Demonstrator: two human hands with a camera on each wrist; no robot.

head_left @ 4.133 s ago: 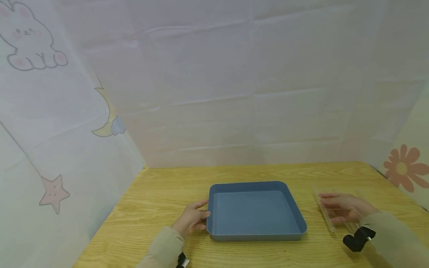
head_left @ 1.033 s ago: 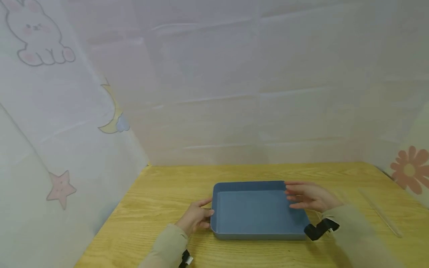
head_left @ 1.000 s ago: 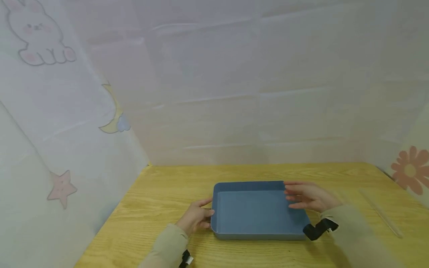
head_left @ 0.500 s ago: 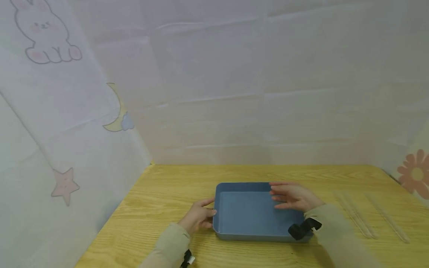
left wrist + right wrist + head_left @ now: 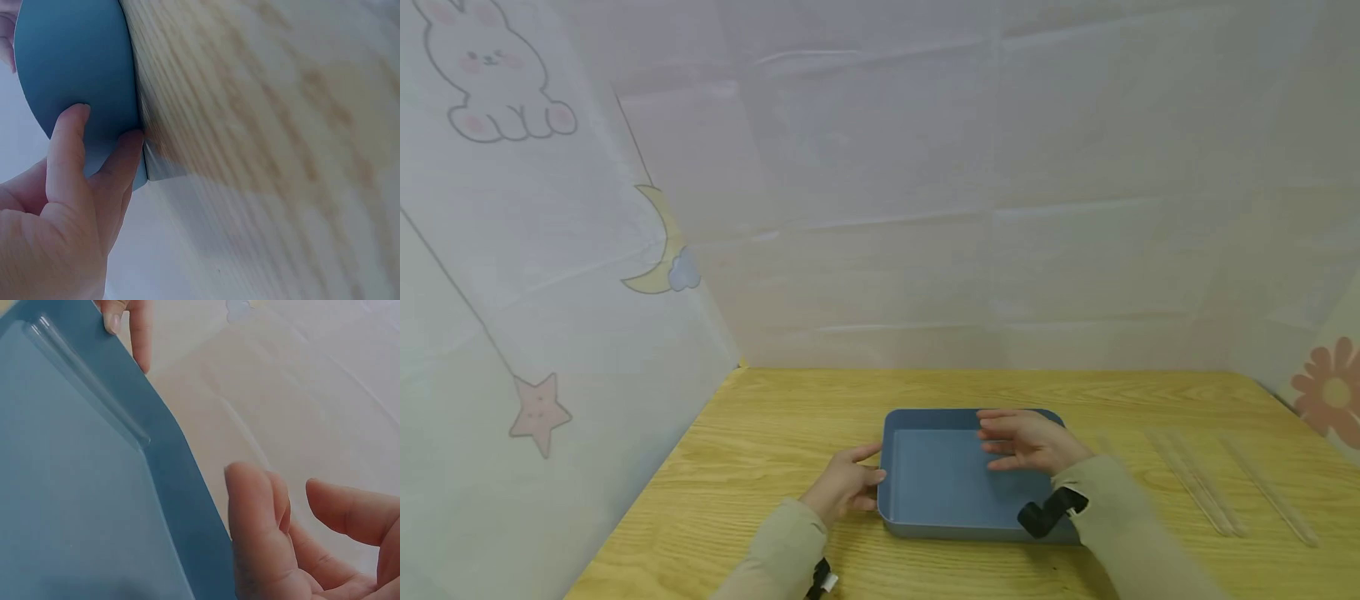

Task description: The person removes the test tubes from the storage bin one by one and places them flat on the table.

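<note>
A blue rectangular tray point(image 5: 936, 483) lies on the wooden table, its right part partly hidden by the right hand and wrist. My left hand point(image 5: 844, 483) touches the tray's left side; in the left wrist view its fingertips press the outer wall point(image 5: 81, 50). Over the tray hovers my right hand point(image 5: 1026, 442), fingers loosely bent and apart, with nothing visible between them. Inside the tray, along its left wall, lies a clear rod-like tube point(image 5: 94, 384), seen in the right wrist view.
Several clear slender tubes point(image 5: 1191, 483) lie on the table point(image 5: 797, 408) to the right of the tray, one point(image 5: 1270, 492) set apart from the others. A pale printed sheet point(image 5: 865, 283) hangs behind and beside the table.
My right hand has moved left, from among the clear tubes to over the tray. The left hand stays at the tray's left side. The head view has shifted slightly.
</note>
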